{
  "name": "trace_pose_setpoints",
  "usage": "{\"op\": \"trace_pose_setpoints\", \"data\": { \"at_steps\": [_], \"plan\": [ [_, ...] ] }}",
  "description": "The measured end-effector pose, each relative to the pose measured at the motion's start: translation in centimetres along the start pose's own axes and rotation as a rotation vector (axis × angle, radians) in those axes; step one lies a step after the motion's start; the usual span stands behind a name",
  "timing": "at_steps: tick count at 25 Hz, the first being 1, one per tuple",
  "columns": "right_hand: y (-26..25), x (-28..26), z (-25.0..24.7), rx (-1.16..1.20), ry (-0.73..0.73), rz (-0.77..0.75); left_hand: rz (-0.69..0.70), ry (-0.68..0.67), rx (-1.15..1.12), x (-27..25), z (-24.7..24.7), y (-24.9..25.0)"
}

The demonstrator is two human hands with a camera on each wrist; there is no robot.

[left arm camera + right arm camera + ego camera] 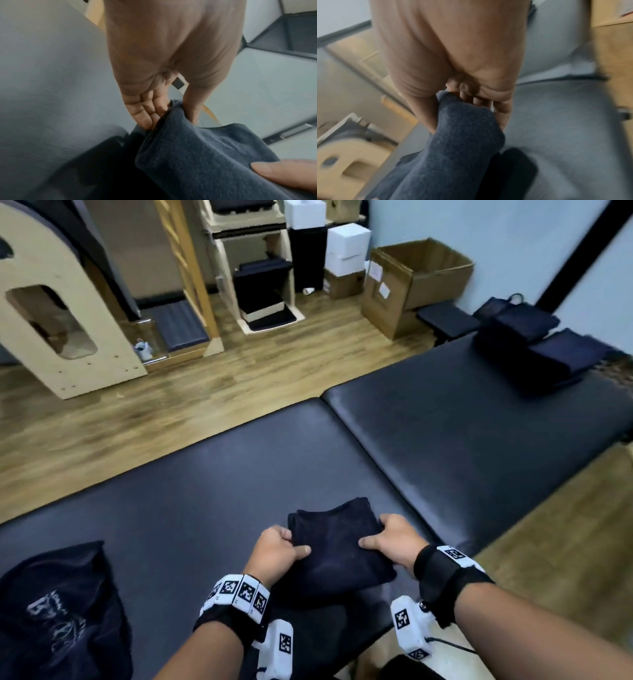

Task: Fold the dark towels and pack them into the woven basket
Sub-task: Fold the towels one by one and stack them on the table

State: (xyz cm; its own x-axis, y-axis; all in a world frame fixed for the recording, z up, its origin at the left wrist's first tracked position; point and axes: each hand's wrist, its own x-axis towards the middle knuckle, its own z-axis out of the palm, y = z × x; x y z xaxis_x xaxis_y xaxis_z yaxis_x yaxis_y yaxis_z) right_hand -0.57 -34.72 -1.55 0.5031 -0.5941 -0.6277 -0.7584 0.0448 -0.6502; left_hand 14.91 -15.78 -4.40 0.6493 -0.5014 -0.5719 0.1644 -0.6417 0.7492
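Observation:
A folded dark towel (337, 546) is held just above the near part of the black padded table (212, 508). My left hand (294, 543) pinches its left edge, thumb on top. My right hand (373, 530) grips its right edge the same way. In the left wrist view my left hand (173, 113) holds the towel (205, 155) by its hemmed corner. The right wrist view shows my right hand (458, 108) clamped on the towel (453, 135). A stack of folded dark towels (548, 354) lies at the table's far right, beside a woven edge (616, 373) that is mostly out of frame.
A dark printed bag (58, 611) lies on the table at my near left. Beyond the table are wooden floor (171, 412), an open cardboard box (418, 278), white boxes (346, 248) and wooden shelving (253, 268). A dark tote (503, 306) sits behind the stack.

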Motion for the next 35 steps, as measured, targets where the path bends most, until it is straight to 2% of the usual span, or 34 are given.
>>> {"op": "trace_pose_setpoints", "data": {
  "at_steps": [2, 7, 9, 10, 12, 17, 22, 27, 35],
  "plan": [
    [2.3, -0.5, -2.8, 0.092, 0.056, 0.016, 0.015, -0.066, -0.038, 0.0, 2.2, 2.0],
    [8.1, -2.7, -11.4, 0.356, 0.169, 0.038, -0.012, -0.335, 0.03, 0.8, 10.9, 8.4],
    [11.5, -2.7, -16.3, 0.466, 0.216, 0.041, -0.022, -0.402, 0.036, 1.4, 16.6, 11.4],
    [11.6, -2.6, -16.8, 0.491, 0.21, 0.035, -0.042, -0.408, 0.019, 1.5, 17.0, 11.9],
    [14.1, -2.2, -21.2, 0.575, 0.256, 0.029, -0.047, -0.444, -0.001, 1.5, 22.1, 15.2],
    [19.9, -0.4, -34.6, 0.635, 0.346, 0.012, 0.009, -0.46, 0.011, 0.8, 35.7, 24.8],
    [22.6, 2.2, -45.9, 0.608, 0.4, -0.026, 0.088, -0.45, 0.015, 2.4, 44.9, 31.7],
    [22.8, 6.8, -54.3, 0.553, 0.421, -0.045, 0.141, -0.42, 0.052, 6.6, 51.6, 37.3],
    [21.1, 16.9, -67.2, 0.311, 0.411, 0.004, 0.202, -0.433, 0.093, 16.4, 60.6, 46.3]
  ]
}}
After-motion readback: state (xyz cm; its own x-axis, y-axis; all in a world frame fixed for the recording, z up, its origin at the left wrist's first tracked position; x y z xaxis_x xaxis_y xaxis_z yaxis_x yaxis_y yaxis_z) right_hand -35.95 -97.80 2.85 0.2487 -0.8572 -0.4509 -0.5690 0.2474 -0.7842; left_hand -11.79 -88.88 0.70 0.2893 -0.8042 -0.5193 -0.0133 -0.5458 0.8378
